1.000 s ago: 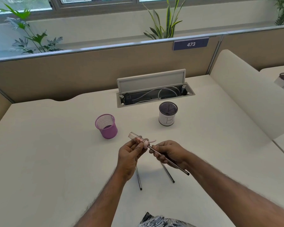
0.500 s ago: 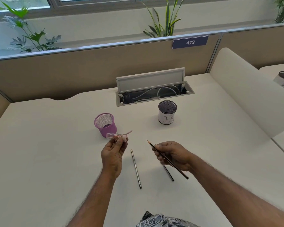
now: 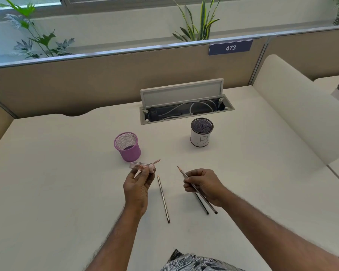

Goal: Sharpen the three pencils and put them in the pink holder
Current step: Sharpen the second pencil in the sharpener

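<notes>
My left hand [image 3: 138, 181] holds a clear tube-shaped sharpener [image 3: 142, 166] with a curl of wood shaving sticking out of its right end, just in front of the pink mesh holder [image 3: 128, 146]. A dark pencil [image 3: 182, 171] is gripped in my right hand [image 3: 203, 184], its sharpened tip pointing up and left. A second pencil [image 3: 163, 198] lies on the desk between my hands, tip away from me. The third pencil [image 3: 203, 205] lies under my right hand, mostly hidden. The pink holder looks empty.
A white-wrapped mesh cup marked "B" [image 3: 201, 132] stands right of the pink holder. Behind it an open cable tray [image 3: 186, 109] with a raised lid is set into the white desk [image 3: 57, 182]. Tan partitions close the back and a white divider the right.
My hands have drawn apart: the pencil came out of the sharpener, my left hand moved left toward the pink holder with the sharpener, and my right hand holds the pencil free.
</notes>
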Available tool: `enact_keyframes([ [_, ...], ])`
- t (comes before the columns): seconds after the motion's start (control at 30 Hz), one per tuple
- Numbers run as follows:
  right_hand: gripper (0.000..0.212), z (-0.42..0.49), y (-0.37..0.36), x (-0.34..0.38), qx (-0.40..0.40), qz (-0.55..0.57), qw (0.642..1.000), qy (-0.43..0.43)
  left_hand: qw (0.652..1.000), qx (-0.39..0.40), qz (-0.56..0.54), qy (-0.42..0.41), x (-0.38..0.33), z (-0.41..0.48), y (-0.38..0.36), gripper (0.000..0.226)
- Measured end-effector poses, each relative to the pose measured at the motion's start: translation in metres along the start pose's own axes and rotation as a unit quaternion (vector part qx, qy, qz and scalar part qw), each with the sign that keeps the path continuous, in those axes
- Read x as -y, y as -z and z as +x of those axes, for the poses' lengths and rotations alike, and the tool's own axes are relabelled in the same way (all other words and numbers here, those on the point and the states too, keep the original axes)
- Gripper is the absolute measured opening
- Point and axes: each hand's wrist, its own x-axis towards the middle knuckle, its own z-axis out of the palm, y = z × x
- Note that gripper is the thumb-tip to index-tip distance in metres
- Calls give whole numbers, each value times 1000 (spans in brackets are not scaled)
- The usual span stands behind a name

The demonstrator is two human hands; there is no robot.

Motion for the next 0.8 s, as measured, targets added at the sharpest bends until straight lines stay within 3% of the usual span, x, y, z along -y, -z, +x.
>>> enact_keyframes([
  [0.13,12,5,-8,-18,-71,-105,991,41,1000,-7,-7,-1,-1,-4,2,29],
  [0.4,11,14,-21,-44,-197,-314,926,75,1000,-19,-8,1,1,-7,8,30],
  [0.8,20,34,-37,-47,-184,-519,831,78,1000,-29,1,0,-1,-8,12,26],
])
